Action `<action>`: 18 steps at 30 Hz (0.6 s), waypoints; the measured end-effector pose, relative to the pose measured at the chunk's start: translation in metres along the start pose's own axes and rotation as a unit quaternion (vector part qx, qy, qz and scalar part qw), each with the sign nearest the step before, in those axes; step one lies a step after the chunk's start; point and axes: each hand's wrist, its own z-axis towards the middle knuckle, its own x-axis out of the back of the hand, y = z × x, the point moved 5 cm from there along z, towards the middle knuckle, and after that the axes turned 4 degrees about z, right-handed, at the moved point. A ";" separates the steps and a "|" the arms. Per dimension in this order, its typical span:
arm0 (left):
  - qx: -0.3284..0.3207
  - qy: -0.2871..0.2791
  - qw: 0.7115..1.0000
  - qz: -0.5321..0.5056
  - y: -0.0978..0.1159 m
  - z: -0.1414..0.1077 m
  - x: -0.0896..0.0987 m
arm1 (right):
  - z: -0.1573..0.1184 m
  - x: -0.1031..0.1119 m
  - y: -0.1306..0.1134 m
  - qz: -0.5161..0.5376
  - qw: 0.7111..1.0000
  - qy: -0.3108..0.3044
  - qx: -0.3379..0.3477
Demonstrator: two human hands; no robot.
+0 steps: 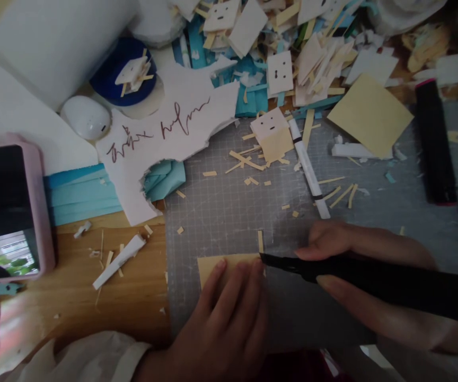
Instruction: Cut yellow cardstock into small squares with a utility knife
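Observation:
My left hand lies with its fingers stretched out, pressing a pale yellow piece of paper onto the grey cutting mat. My palm and fingers hide much of that paper. My right hand is closed around a black utility knife, whose dark blade points left. The blade tip meets the paper's upper right corner, just beside my left fingertips. A narrow yellow paper strip stands out above that corner. Ahead of my hands lies a small paper square with a drawn face, amid cut strips.
A white pen and a yellow paper square lie on the mat, with a black marker at right. Paper scraps are heaped at the back. A phone, an earbud case and a blue lid are at left.

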 end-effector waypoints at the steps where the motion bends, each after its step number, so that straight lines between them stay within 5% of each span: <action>1: 0.000 0.001 1.000 -0.001 0.000 0.000 0.000 | -0.001 0.001 0.000 -0.011 1.000 -0.001 -0.001; 18: 0.001 0.000 1.000 0.007 -0.001 0.000 0.000 | -0.002 0.009 0.005 -0.032 0.999 -0.002 -0.041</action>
